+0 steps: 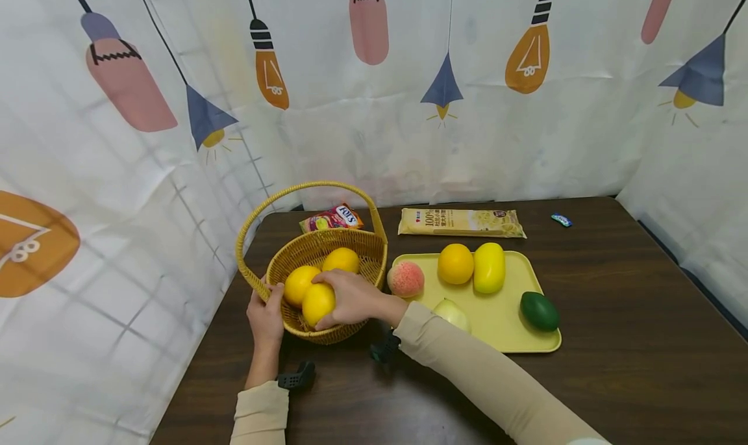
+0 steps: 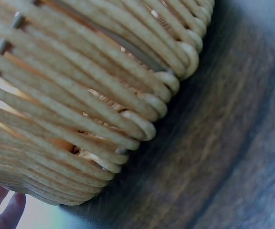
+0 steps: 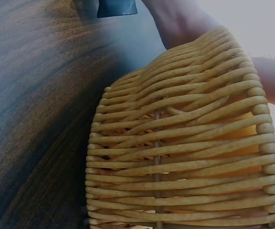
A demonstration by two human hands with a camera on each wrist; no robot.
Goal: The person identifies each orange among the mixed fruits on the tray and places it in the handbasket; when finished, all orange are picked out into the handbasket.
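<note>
My left hand [image 1: 266, 318] grips the left side of a woven basket [image 1: 368, 253] at the foot of its tall arched handle. Inside the basket lie a few yellow fruits, one [image 1: 299, 285] near the left wall and another [image 1: 341, 261] toward the back. Reaching in over the front right rim, my right hand [image 1: 353, 297] holds a yellow lemon-like fruit [image 1: 318, 303] with fingers on top and thumb at the near side. In both wrist views the wicker wall [image 2: 80, 95] fills much of the picture and hides the held fruit.
Right of the basket, a yellow tray [image 1: 502, 334] bears a peach [image 1: 406, 279], an orange [image 1: 456, 264], a yellow mango-like fruit [image 1: 489, 267], a pale green fruit [image 1: 452, 314] and a dark green fruit [image 1: 539, 311]. Behind are a candy bag [image 1: 332, 219], noodle pack [image 1: 461, 223] and small blue packet [image 1: 561, 220].
</note>
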